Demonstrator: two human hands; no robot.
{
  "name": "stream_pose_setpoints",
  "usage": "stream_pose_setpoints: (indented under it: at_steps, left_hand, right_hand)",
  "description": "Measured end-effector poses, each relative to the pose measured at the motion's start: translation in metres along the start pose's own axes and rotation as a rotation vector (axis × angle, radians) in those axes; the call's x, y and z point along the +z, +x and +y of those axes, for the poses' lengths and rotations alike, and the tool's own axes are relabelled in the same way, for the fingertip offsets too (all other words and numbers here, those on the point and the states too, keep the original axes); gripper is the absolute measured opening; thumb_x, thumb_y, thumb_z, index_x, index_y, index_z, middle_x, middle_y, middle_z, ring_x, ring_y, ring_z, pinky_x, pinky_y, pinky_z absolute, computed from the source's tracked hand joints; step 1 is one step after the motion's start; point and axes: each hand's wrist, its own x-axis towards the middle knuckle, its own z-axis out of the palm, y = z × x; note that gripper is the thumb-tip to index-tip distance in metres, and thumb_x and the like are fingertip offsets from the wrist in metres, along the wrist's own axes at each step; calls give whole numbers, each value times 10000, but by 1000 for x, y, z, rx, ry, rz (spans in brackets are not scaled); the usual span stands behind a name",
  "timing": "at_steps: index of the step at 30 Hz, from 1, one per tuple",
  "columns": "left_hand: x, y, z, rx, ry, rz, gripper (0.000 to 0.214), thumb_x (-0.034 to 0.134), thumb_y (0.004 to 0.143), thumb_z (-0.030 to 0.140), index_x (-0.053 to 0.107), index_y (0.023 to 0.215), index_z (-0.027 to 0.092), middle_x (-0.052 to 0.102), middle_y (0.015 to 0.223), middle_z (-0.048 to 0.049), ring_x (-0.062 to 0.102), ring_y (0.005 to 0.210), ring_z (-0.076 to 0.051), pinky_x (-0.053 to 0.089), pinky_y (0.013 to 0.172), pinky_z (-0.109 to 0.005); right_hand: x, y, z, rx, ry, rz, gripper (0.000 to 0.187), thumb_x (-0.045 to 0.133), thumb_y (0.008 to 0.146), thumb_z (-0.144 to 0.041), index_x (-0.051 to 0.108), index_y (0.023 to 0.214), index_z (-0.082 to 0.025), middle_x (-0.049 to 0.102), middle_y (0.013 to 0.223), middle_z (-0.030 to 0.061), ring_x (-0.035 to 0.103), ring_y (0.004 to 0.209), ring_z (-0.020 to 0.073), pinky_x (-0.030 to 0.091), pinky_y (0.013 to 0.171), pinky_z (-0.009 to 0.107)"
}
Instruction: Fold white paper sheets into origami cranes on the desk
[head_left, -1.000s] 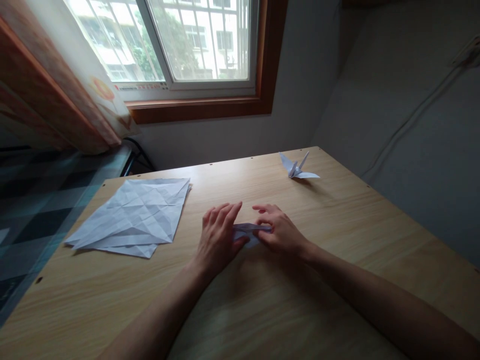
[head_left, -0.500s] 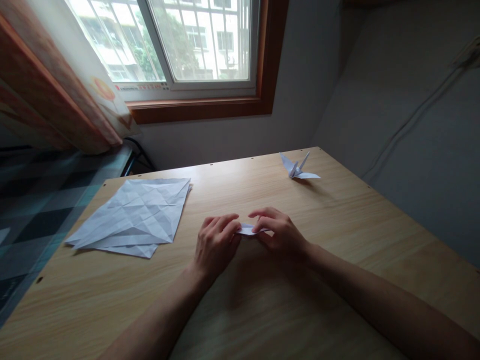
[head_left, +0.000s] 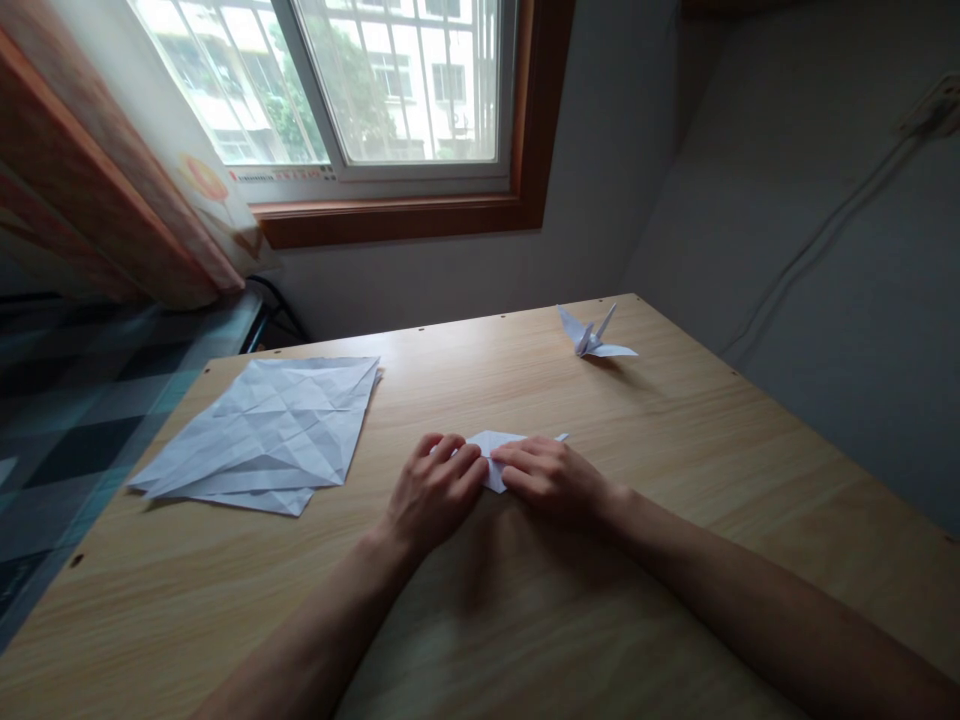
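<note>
A small piece of folded white paper [head_left: 495, 440] is between my two hands, low over the middle of the table. My left hand [head_left: 439, 485] has its fingers curled on the paper's left side. From the right, my right hand [head_left: 551, 478] presses its fingers together on the paper, and a narrow tip of it shows beyond the knuckles. Both thumbs and much of the paper are hidden by the fingers. Farther back to the right stands a white paper crane [head_left: 592, 340], apart from both hands.
Several creased white paper sheets [head_left: 292, 420] lie stacked at the left of the wooden table [head_left: 637, 600]. Beyond the table are a window [head_left: 405, 90] and an orange curtain [head_left: 97, 150]. A checked cloth surface [head_left: 82, 440] adjoins on the left; a cable [head_left: 817, 235] runs down the right wall.
The folded paper has tilted so its broad face shows instead of a thin edge. My right fingers, raised and bent before, now lie down on it. The crane and sheets stay put.
</note>
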Motion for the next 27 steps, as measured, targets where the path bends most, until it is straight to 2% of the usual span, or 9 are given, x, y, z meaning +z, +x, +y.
stream_pose_setpoints:
  at_steps: [4,7,9,15,20,27]
  left_hand:
    - [1,1,1,-19,-65,-124,76,538,805,174,612,794,190,657,791,-54,581,761,-194,401,696,-353]
    - [1,1,1,12,-74,-126,176,555,857,341,618,809,185,665,832,-66,599,784,-202,412,688,-352]
    - [2,0,1,55,-85,-106,241,539,897,388,616,798,183,664,819,-56,604,778,-190,416,685,-338]
    - [7,-3,-2,122,-148,-64,214,511,946,240,607,765,176,633,733,-19,582,722,-140,414,666,-289]
    - [8,-4,-2,95,-180,-48,246,507,935,209,591,705,178,622,710,-17,561,691,-132,421,639,-276]
    - [9,-1,-4,-48,-208,-31,264,508,915,202,560,656,188,593,688,-17,493,640,-133,404,587,-265]
  right_hand:
    - [-2,-4,-1,90,84,-54,208,453,872,-48,620,827,-163,722,997,105,672,905,196,529,848,334]
    - [-6,-7,-6,142,127,-34,124,519,839,-107,630,856,-160,713,1042,116,653,981,221,503,911,358]
    - [-8,-8,-10,150,118,-12,100,537,857,-161,637,844,-159,713,1031,117,640,997,232,495,913,366]
    - [-7,-9,-10,172,76,-18,179,523,911,-210,631,773,-175,701,925,91,613,896,213,483,839,361]
    - [-6,-14,-4,178,174,-29,220,586,902,-379,628,831,-174,682,949,94,591,886,220,479,822,361]
    - [1,-9,-4,342,144,-9,204,520,944,-235,611,770,-179,655,838,79,563,841,204,467,777,314]
